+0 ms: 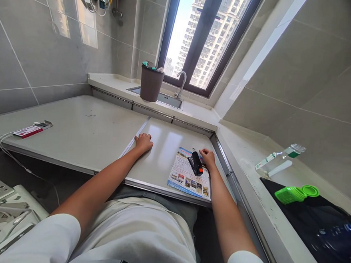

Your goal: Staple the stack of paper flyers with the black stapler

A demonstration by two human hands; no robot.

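My left hand (pixel 144 141) rests on the pale countertop (pixel 88 129) with its fingers curled under, nothing visible in it. My right hand (pixel 208 157) lies at the far right corner of a printed leaflet (pixel 187 178), fingers bent down onto the paper. A black stapler with an orange end (pixel 196 163) lies on the leaflet just left of my right hand, touching or nearly touching it. Tiny specks, perhaps staples, lie on the counter beyond the leaflet (pixel 194 149).
A brown bin (pixel 151 83) stands by the sink (pixel 165 99) and tap (pixel 181 84) under the window. A red-and-white packet with a cable (pixel 31 130) lies at left. At right are a lying clear bottle (pixel 277 160), green lids (pixel 296 193) and a black hob (pixel 307 221).
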